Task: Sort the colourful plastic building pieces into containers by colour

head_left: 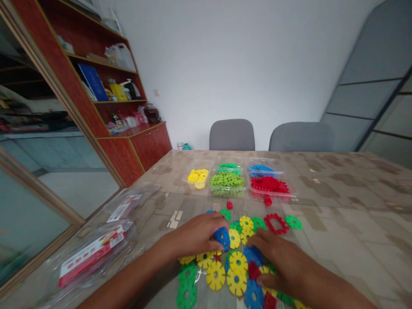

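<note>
A: Entry one, left hand (pixel 198 234)?

B: Fingers curled round a blue disc (pixel 222 237), pinching it at the far side of the loose pile (pixel 215 275), by the near edge of the surface (pixel 337 214).

A: Right hand (pixel 280 262)?

B: Laid flat on blue and red pieces of the same pile, fingers loosely stretched out; it grips nothing I can see.

A: Sorted stock?

B: Four clear trays in a row toward the far edge: yellow tray (pixel 198 177), green tray (pixel 227 180), blue tray (pixel 262 170), red tray (pixel 269 185) (one colour apiece).

A: Unsorted?

B: A good share, by my judgement. The mixed pile lies under both hands, a red square frame (pixel 276 223) just beyond it, and a small red block (pixel 229 205) in front of the green tray.

A: Sundries?

B: Plastic packaging (pixel 93 251) along the left edge.
</note>
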### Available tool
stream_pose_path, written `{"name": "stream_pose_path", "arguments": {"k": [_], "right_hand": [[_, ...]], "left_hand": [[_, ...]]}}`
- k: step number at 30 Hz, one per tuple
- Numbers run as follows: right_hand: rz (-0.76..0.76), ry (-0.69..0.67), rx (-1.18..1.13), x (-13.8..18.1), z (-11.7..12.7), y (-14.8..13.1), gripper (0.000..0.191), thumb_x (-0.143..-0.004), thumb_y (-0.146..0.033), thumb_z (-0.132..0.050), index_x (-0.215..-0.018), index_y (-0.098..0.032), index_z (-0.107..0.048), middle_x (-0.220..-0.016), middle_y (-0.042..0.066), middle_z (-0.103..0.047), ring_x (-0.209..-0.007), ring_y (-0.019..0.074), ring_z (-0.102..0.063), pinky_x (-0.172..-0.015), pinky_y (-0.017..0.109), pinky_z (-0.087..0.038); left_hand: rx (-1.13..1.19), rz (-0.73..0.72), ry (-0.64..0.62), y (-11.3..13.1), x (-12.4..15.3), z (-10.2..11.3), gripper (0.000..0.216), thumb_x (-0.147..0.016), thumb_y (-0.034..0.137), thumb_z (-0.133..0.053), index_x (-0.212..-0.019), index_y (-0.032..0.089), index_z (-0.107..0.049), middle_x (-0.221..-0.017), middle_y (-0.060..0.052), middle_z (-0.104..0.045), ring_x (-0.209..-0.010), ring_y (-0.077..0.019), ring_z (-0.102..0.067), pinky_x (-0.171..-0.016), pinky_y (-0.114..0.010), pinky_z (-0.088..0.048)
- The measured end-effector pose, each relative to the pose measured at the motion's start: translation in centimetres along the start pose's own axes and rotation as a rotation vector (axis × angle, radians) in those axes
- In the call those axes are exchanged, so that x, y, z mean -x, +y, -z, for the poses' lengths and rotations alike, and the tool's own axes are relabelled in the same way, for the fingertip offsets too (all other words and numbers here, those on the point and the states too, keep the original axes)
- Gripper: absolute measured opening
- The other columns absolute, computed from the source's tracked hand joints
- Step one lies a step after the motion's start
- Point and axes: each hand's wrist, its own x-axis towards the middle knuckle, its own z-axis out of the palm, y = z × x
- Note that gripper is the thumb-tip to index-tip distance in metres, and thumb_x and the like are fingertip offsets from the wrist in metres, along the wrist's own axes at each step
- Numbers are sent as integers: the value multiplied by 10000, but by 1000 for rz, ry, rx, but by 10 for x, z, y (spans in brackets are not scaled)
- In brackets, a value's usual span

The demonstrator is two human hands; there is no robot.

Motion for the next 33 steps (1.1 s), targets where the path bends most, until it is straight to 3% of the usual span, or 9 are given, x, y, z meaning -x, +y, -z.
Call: {"name": "stream_pose_path", "arguments": {"k": [4, 7, 14, 20, 24, 29, 33], "right_hand": [[-28, 64, 88, -17, 2, 4, 107, -866, -137, -586, -936, -180, -655, -975, 93, -682, -873, 251, -651, -740, 341, -483], [-22, 94, 90, -21, 5, 4, 112, -898, -130, -541, -861, -173, -637, -928, 92, -667, -821, 236, -637, -691, 324, -460], [77, 78, -104, -5, -5, -10, 196, -912, -244, -611, -1103, -216, -644, -1090, 89, -657, -964, 250, -633, -820, 360, -489], [145, 84, -125, -12, -8, -7, 134, -949, -215, -540, -970, -217, -672, -988, 60, -696, -872, 207, -650, -757, 290, -479], [94, 72, -96, -17, 2, -8, 222, -982, -217, -481, -863, -194, -668, -887, 59, -699, -786, 195, -648, -692, 272, -469], [97, 75, -113, -11, 3, -17, 150, -964, -253, -542, -966, -201, -682, -970, 72, -694, -860, 215, -648, -754, 306, -491], [104, 89, -72, -7, 3, -20, 171, -899, -221, -618, -1063, -215, -668, -1048, 85, -679, -933, 240, -651, -793, 339, -506]], "left_hand": [[-12, 35, 0, -4, 2, 7, 161, -877, 193, -676, -1024, 210, -613, -1004, -19, -656, -961, -212, -609, -840, -278, -430], [-13, 13, -7, -3, 3, 6, 142, -876, 186, -674, -1003, 210, -615, -1028, -30, -652, -972, -215, -609, -838, -275, -432], [122, -135, 24, 0, 3, 8, 65, -926, 208, -641, -875, 171, -652, -905, -31, -651, -895, -187, -618, -808, -247, -435], [311, -148, -45, 5, 5, 6, 137, -931, 222, -635, -1048, 185, -696, -959, -31, -723, -851, -172, -669, -764, -231, -467], [233, -159, -70, 11, 5, -1, 204, -893, 148, -682, -1088, 208, -688, -1029, -30, -726, -934, -184, -669, -840, -243, -462], [125, -119, -85, 9, 5, -3, 347, -796, 127, -789, -1110, 210, -668, -1056, -39, -709, -994, -211, -655, -856, -253, -453], [35, -70, -72, 8, 8, 5, 205, -815, 104, -746, -974, 209, -671, -985, -21, -682, -944, -203, -647, -815, -244, -449]]}}
